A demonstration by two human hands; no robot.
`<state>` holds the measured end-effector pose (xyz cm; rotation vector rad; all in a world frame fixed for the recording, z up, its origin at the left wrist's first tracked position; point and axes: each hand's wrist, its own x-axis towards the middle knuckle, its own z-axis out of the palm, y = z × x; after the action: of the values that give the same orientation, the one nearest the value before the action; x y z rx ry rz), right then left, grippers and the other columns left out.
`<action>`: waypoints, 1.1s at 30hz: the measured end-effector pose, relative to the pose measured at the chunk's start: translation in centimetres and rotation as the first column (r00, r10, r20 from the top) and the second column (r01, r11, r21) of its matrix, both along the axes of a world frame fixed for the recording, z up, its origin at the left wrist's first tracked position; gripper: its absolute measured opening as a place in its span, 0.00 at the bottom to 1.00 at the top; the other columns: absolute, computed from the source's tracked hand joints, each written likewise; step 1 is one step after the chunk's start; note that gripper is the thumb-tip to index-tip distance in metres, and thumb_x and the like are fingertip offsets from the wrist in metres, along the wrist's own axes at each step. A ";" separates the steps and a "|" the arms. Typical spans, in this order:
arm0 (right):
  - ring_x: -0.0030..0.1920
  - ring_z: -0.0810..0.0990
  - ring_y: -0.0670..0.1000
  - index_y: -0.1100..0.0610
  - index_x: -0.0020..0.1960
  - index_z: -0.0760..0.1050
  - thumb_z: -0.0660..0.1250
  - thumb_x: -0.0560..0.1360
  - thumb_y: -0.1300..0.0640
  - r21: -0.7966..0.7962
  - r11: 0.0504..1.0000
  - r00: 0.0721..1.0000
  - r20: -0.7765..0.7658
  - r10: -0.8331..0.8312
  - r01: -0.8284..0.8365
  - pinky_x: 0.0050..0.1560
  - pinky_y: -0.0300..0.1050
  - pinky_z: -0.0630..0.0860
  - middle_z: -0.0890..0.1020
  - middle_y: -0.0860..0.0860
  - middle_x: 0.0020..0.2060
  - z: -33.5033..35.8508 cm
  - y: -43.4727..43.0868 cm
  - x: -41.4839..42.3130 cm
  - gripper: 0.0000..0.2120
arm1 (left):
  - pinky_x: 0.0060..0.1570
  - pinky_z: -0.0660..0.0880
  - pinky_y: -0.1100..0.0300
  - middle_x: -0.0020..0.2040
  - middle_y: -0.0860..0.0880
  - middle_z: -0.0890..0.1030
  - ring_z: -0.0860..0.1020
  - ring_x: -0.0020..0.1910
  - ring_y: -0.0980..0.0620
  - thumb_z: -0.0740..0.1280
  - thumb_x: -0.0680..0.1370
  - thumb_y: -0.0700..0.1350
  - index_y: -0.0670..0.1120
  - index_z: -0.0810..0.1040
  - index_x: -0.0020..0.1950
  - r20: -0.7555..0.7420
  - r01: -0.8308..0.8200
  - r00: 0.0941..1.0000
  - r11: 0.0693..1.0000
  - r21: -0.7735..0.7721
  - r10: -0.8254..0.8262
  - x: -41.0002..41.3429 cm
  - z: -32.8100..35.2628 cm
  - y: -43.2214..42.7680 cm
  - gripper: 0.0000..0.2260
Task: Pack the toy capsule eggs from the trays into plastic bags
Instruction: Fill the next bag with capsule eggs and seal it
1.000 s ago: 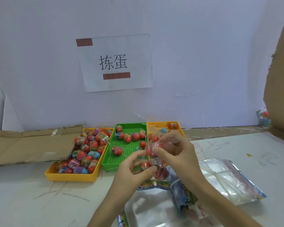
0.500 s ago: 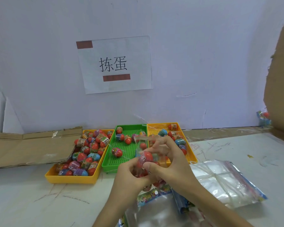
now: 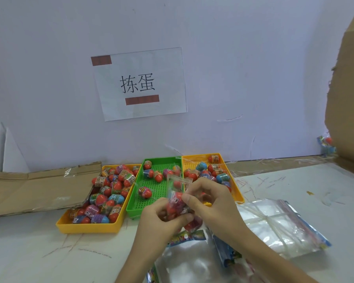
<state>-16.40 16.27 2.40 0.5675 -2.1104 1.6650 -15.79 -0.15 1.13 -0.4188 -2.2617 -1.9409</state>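
My left hand (image 3: 161, 223) and my right hand (image 3: 211, 203) together grip a small clear plastic bag (image 3: 177, 193) above the table, in front of the green tray (image 3: 159, 188). Red capsule eggs (image 3: 175, 203) show through the bag between my fingers. Its open top edge stands upright above my right thumb. A yellow tray (image 3: 90, 225) on the left is heaped with several eggs. The green tray holds a few eggs, and another yellow tray (image 3: 237, 193) behind my right hand holds several more.
A tied stack of empty clear bags (image 3: 278, 227) lies at the right on the white table. More bags with printed headers (image 3: 192, 260) lie under my wrists. Flattened cardboard (image 3: 33, 188) lies at the left, a cardboard wall (image 3: 347, 94) stands at the right.
Both hands with the bag have dropped lower and slightly toward me. The eggs have slid deeper into the bag between my fingers.
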 end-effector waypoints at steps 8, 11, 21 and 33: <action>0.44 0.84 0.48 0.44 0.48 0.82 0.73 0.76 0.50 0.004 0.999 0.997 0.068 0.044 -0.044 0.46 0.49 0.83 0.85 0.47 0.41 0.3 0.4 -0.4 0.02 | 0.40 0.80 0.58 0.37 0.47 0.83 0.81 0.38 0.52 0.70 0.77 0.60 0.56 0.84 0.47 -0.015 -0.039 0.999 0.993 0.111 0.041 0.2 0.1 0.2 0.09; 0.54 0.83 0.43 0.37 0.58 0.77 0.74 0.69 0.39 0.013 0.990 0.967 0.220 0.132 -0.138 0.51 0.40 0.82 0.83 0.40 0.51 0.0 0.4 -0.6 0.19 | 0.40 0.82 0.52 0.38 0.45 0.84 0.84 0.40 0.45 0.70 0.74 0.55 0.53 0.83 0.46 -0.011 -0.124 0.992 0.981 0.152 0.127 -0.2 0.2 -0.4 0.08; 0.41 0.85 0.51 0.48 0.46 0.77 0.75 0.69 0.57 0.020 0.997 0.981 0.179 0.073 -0.078 0.44 0.51 0.84 0.85 0.51 0.40 -0.1 0.3 -0.4 0.10 | 0.43 0.82 0.62 0.57 0.57 0.85 0.84 0.54 0.56 0.77 0.73 0.53 0.64 0.82 0.60 -0.027 0.006 1.000 0.979 0.204 0.000 -0.3 -0.1 -0.2 0.16; 0.53 0.84 0.46 0.50 0.59 0.77 0.77 0.68 0.47 -0.185 0.983 0.973 0.221 0.065 -0.024 0.52 0.43 0.81 0.84 0.45 0.50 0.0 0.6 -0.9 0.22 | 0.48 0.82 0.59 0.49 0.53 0.87 0.85 0.51 0.53 0.78 0.74 0.43 0.58 0.86 0.51 0.098 0.011 0.995 0.996 0.085 -0.019 -1.1 -1.3 -0.5 0.11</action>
<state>-17.27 16.87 2.42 0.3871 -2.0797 2.0057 -16.92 -0.68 -0.21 -0.3379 -2.2304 -2.0999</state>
